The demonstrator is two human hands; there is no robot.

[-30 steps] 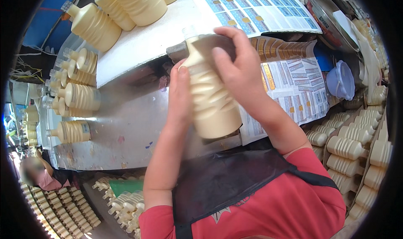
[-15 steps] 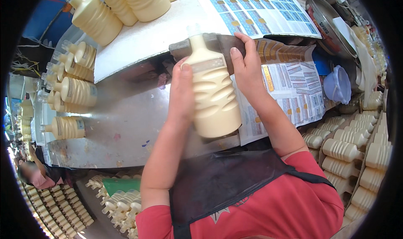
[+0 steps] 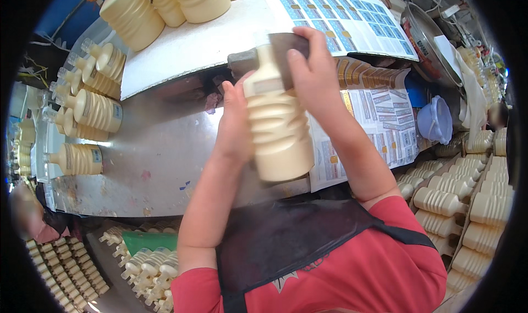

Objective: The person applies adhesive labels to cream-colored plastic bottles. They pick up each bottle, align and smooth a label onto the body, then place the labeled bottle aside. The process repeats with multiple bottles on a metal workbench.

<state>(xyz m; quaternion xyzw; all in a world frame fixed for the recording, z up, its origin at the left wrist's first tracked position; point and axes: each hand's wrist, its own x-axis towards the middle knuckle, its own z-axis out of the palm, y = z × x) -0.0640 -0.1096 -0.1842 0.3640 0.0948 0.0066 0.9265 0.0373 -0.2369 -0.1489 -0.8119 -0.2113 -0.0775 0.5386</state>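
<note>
Head view: metal table (image 3: 165,164) w/ the sticker sheets (image 3: 385,126) looks same as 1 s ago, but the cream ribbed bottle (image 3: 278,131) now stands more upright and a bit lower, above table edge near my chest. My right hand (image 3: 316,76) moved up to its neck and closes on the shoulder, left hand (image 3: 236,126) grips its side from the left, so I think I press smth on, prob. a label.

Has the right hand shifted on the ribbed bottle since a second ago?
Yes. The right hand slid from the ribbed bottle's body to its neck, toward the label sheet.
</note>
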